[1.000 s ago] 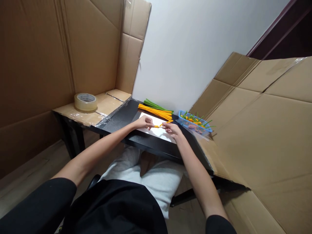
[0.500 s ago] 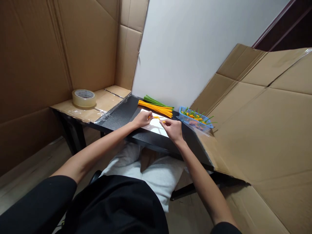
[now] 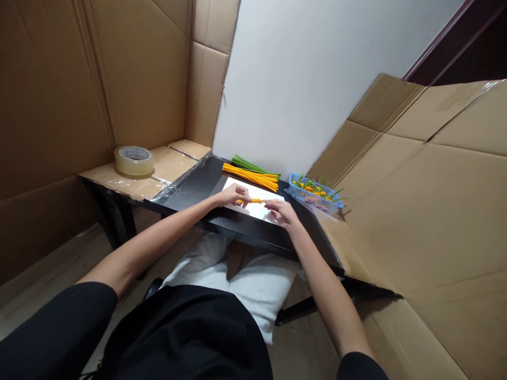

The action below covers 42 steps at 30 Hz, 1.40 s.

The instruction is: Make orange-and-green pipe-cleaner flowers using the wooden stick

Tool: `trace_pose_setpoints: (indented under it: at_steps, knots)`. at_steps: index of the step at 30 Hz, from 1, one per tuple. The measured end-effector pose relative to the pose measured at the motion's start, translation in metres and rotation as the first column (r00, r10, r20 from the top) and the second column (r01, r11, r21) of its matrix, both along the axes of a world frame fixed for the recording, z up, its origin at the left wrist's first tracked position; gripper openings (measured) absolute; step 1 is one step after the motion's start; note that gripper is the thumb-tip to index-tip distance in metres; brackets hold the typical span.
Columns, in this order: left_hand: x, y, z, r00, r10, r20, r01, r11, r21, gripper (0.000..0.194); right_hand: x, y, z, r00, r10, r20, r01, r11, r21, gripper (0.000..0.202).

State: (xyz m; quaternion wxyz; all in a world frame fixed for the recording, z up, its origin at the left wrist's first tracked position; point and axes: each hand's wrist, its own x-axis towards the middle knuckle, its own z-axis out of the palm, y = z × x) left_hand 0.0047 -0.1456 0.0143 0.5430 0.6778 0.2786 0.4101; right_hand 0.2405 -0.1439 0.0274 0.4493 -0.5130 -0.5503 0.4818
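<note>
Over a white sheet on the black table, my left hand pinches the left part of a short orange piece, which looks coiled. My right hand is at the right end of that piece, its fingers close together; a thin pale stick-like part shows between the coil and these fingertips. Behind the sheet lies a bundle of orange stems, with green stems just beyond it.
A blue basket of orange and green pieces stands at the table's right. On the cardboard at left sits a roll of clear tape. Cardboard walls rise on both sides, with a white wall behind.
The orange piece, bent between my hands before, now looks straight and coiled. My right hand has turned flatter over the sheet, and the fingers of my left hand have shifted.
</note>
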Motion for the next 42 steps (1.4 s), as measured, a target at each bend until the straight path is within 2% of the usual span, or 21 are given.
trace_pose_setpoints:
  at_steps: [4,6,8,10,12,13,15,18,21,23,25,26,27,29,30,32,34,36,38,42]
  knots:
    - [0.002,0.000,-0.005,0.989,0.011,-0.148,0.012,0.988,0.151,0.041,0.008,0.009,0.023,0.990,-0.014,0.143,-0.006,0.990,0.139,0.032]
    - [0.003,0.001,-0.008,0.982,0.039,-0.184,0.005,0.973,0.232,0.041,0.006,0.008,0.036,0.946,-0.030,0.324,-0.076,0.948,0.308,0.034]
    - [0.004,0.001,-0.009,0.961,0.151,-0.230,-0.060,0.930,0.363,0.036,0.001,-0.001,0.048,0.865,-0.104,0.490,-0.145,0.884,0.444,0.032]
    - [0.004,-0.001,-0.010,0.901,0.349,-0.257,-0.164,0.823,0.544,0.027,-0.007,-0.014,0.055,0.777,-0.198,0.597,-0.196,0.826,0.529,0.029]
    - [0.005,-0.003,-0.010,0.804,0.536,-0.258,-0.218,0.668,0.711,0.018,-0.015,-0.029,0.054,0.741,-0.253,0.622,-0.200,0.801,0.565,0.030]
    - [0.006,-0.003,-0.010,0.756,0.604,-0.255,-0.220,0.600,0.769,0.016,-0.017,-0.036,0.051,0.747,-0.257,0.614,-0.190,0.802,0.567,0.029]
    - [0.008,-0.005,-0.010,0.674,0.702,-0.233,-0.237,0.503,0.831,0.015,-0.020,-0.046,0.039,0.801,-0.249,0.544,-0.125,0.819,0.560,0.029]
    - [0.011,-0.005,-0.011,0.588,0.787,-0.189,-0.327,0.444,0.834,0.012,-0.020,-0.052,0.015,0.892,-0.230,0.389,-0.021,0.839,0.544,0.025]
    - [0.012,-0.003,-0.011,0.574,0.801,-0.170,-0.415,0.464,0.783,0.011,-0.022,-0.050,-0.007,0.914,-0.232,0.334,0.025,0.852,0.523,0.026]
    - [0.009,-0.002,-0.009,0.614,0.779,-0.130,-0.478,0.497,0.724,0.013,-0.026,-0.046,-0.015,0.926,-0.212,0.311,0.024,0.858,0.514,0.026]
    - [0.006,-0.001,-0.006,0.695,0.715,-0.069,-0.536,0.580,0.613,0.017,-0.028,-0.041,-0.019,0.946,-0.178,0.271,0.025,0.873,0.487,0.027]
    - [0.004,0.000,-0.004,0.750,0.660,-0.042,-0.542,0.650,0.533,0.021,-0.028,-0.038,-0.019,0.958,-0.153,0.243,0.027,0.890,0.454,0.029]
    - [0.002,0.001,-0.002,0.809,0.588,-0.021,-0.520,0.731,0.441,0.027,-0.027,-0.034,-0.018,0.970,-0.119,0.212,0.024,0.914,0.404,0.031]
    - [-0.002,0.002,0.001,0.912,0.411,-0.001,-0.396,0.878,0.269,0.037,-0.019,-0.026,-0.013,0.987,-0.035,0.155,-0.008,0.964,0.264,0.036]
    - [-0.004,0.002,0.001,0.947,0.321,-0.007,-0.312,0.926,0.212,0.041,-0.012,-0.022,-0.011,0.989,0.011,0.145,-0.039,0.981,0.191,0.038]
    - [-0.005,0.002,0.000,0.986,0.152,-0.074,-0.137,0.974,0.182,0.043,0.004,-0.015,-0.004,0.980,0.082,0.184,-0.099,0.991,0.086,0.041]
    - [-0.004,0.001,-0.004,0.983,0.046,-0.179,-0.004,0.974,0.229,0.040,0.020,-0.009,0.001,0.948,0.112,0.299,-0.140,0.987,0.074,0.042]
    - [0.000,-0.002,-0.007,0.960,0.049,-0.276,0.046,0.943,0.329,0.034,0.032,-0.007,0.006,0.905,0.094,0.414,-0.166,0.976,0.143,0.038]
    - [0.004,-0.006,-0.009,0.930,0.156,-0.333,0.025,0.877,0.480,0.027,0.036,-0.009,0.011,0.864,0.028,0.503,-0.174,0.954,0.245,0.031]
    - [0.009,-0.013,-0.009,0.841,0.398,-0.366,-0.006,0.684,0.730,0.018,0.020,-0.023,0.024,0.775,-0.131,0.619,-0.178,0.894,0.412,0.013]
